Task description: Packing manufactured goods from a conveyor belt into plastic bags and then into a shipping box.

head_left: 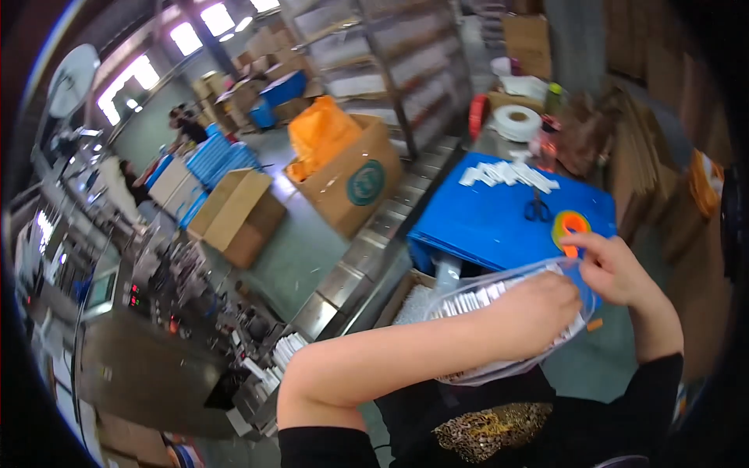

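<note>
A clear plastic bag point(476, 377) lies open in front of my body, full of slim white sticks or packets point(476, 299) set in rows. Reaching across from the left, my left hand point(540, 310) is inside the bag, its fingers bent and pressed together on the white packets; the fingertips are partly hidden. My right hand point(612, 269) is at the bag's right rim, index finger stretched out and apart from the thumb. Just beyond that finger, a roll of orange and yellow-green tape point(570, 227) sits at the edge of a blue-covered table point(484, 214).
Black scissors point(537, 207) and scattered white strips point(507, 175) lie on the blue surface, a white roll point(516, 122) behind. A metal conveyor point(343, 282) runs alongside. Machinery point(148, 312) stands left; a carton point(351, 175) with an orange bag is beyond. Other people work far off.
</note>
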`<control>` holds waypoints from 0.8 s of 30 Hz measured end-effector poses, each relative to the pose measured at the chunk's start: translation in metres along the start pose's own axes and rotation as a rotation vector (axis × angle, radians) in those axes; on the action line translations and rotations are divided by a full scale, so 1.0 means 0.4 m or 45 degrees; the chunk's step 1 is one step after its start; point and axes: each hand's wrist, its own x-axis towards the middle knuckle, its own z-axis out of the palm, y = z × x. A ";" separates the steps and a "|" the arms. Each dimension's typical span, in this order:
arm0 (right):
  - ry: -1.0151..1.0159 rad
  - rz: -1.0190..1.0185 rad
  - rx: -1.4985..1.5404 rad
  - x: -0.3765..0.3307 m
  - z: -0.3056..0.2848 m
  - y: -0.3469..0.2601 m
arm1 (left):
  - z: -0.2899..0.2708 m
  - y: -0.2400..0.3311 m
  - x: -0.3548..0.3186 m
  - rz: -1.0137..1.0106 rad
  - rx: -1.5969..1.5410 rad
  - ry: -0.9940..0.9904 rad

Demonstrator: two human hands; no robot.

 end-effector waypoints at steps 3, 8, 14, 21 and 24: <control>-0.026 -0.023 0.045 0.001 0.002 -0.008 | 0.028 -0.006 0.016 0.008 0.075 0.003; -0.112 -0.111 0.106 0.020 0.022 0.006 | 0.057 -0.037 0.008 0.008 0.079 0.001; -0.190 -0.042 0.172 0.048 0.040 0.042 | 0.110 -0.094 -0.025 -0.035 -0.031 0.012; -0.226 -0.181 0.194 0.081 0.075 0.051 | 0.144 -0.123 -0.083 0.011 0.065 0.150; -0.240 -0.163 0.206 0.086 0.068 0.044 | 0.120 -0.113 -0.077 -0.001 0.033 0.135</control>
